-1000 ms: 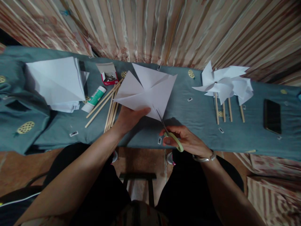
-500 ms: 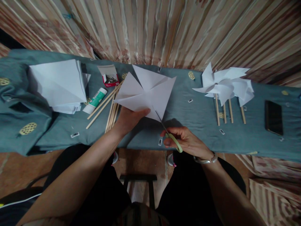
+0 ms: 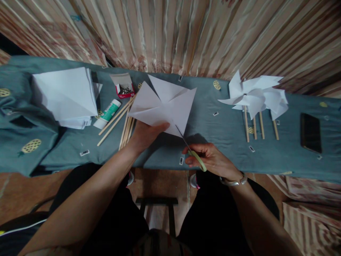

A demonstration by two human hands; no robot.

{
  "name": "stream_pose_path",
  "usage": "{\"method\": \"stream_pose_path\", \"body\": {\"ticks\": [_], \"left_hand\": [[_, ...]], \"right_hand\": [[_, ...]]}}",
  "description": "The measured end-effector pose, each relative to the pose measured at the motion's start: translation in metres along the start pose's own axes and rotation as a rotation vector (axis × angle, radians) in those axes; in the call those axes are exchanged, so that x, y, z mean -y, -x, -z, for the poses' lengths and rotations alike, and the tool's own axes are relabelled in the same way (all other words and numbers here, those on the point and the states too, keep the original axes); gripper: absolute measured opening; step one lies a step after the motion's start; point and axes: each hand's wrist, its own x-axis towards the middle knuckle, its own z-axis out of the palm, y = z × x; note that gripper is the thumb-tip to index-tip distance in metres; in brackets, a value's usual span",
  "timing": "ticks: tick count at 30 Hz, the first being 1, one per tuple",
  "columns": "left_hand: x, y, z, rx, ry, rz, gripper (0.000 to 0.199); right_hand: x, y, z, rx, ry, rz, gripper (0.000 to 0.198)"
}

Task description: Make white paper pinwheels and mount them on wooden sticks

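A square sheet of white paper (image 3: pixel 173 103) with slits running in from its corners is held up above the table. My left hand (image 3: pixel 146 134) pinches its near left edge, thumb on top and the other fingers hidden underneath. In my right hand (image 3: pixel 206 158) is a pair of scissors with light green handles (image 3: pixel 197 160). The blades lie at the sheet's near corner, their tips pointing toward its middle. Several wooden sticks (image 3: pixel 127 128) lie just left of the paper, partly under it.
To the left are a stack of white paper (image 3: pixel 66 94), a glue stick (image 3: pixel 108 113) and a small red box (image 3: pixel 125 90) of metal pins. On the right lie several paper pinwheels (image 3: pixel 250 96) on sticks and a black phone (image 3: pixel 310 132). A pleated curtain (image 3: pixel 170 35) hangs behind the table.
The paper has shifted very slightly left in my left hand. The scissors stay at its near corner, with little visible movement of my right hand.
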Motion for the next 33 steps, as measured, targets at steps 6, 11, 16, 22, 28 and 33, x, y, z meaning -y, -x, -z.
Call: {"method": "stream_pose_path", "body": {"ticks": [6, 11, 16, 22, 28, 33], "left_hand": [[0.0005, -0.0002, 0.0, 0.003, 0.007, -0.001, 0.05], [0.0031, -0.0014, 0.0012, 0.001, -0.003, -0.018, 0.047], [0.0053, 0.0006, 0.0008, 0.026, 0.007, 0.006, 0.047], [0.0082, 0.0063, -0.002, 0.071, 0.009, 0.041, 0.055], [0.0076, 0.0076, -0.0032, 0.089, 0.035, 0.049, 0.056], [0.0082, 0.008, -0.0029, 0.084, 0.014, 0.045, 0.057]], "right_hand": [[0.0007, -0.0004, 0.0011, -0.001, -0.036, -0.013, 0.04], [-0.0001, -0.0012, 0.0007, -0.011, -0.05, -0.029, 0.042], [0.0027, -0.0012, -0.0017, -0.022, -0.007, -0.019, 0.044], [0.0037, -0.0014, -0.0026, -0.015, 0.027, 0.01, 0.044], [0.0046, -0.001, -0.0037, -0.018, 0.002, 0.005, 0.045], [0.0041, -0.0009, -0.0036, -0.022, -0.008, 0.0, 0.044]]}}
